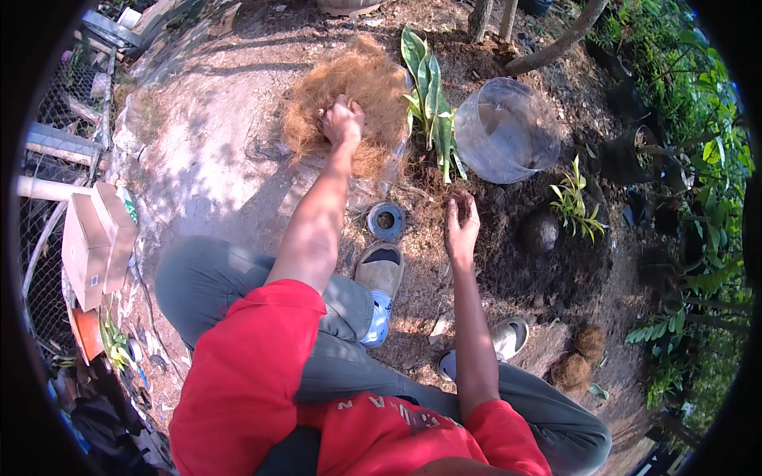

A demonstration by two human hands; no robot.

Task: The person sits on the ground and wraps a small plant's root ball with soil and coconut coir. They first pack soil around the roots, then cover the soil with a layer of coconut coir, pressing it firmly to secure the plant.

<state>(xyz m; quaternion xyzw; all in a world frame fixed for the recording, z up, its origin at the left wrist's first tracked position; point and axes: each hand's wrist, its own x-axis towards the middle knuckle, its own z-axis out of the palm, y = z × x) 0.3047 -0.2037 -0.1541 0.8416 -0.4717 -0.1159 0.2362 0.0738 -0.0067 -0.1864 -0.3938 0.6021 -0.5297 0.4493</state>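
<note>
My left hand (343, 120) reaches into a loose heap of brown coconut fibre (381, 75), its fingers curled into the strands. Bent fingers and thumb of my right hand (462, 224) point away from me over the soil; whatever they pinch, if anything, is too small to make out. Just beyond that hand lie long green leaf cuttings (432, 103), between the fibre heap and a clear round plastic tub (508, 131). On the ground between my forearms rests a roll of grey tape (386, 220).
Right of my right hand, a leafy seedling (578, 202) and a dark round ball (538, 232) sit on dark soil. Two fibre balls (573, 371) lie near my right knee. Cardboard boxes (99, 242) stand at left by a wire fence. Tree stems (556, 40) rise behind the tub.
</note>
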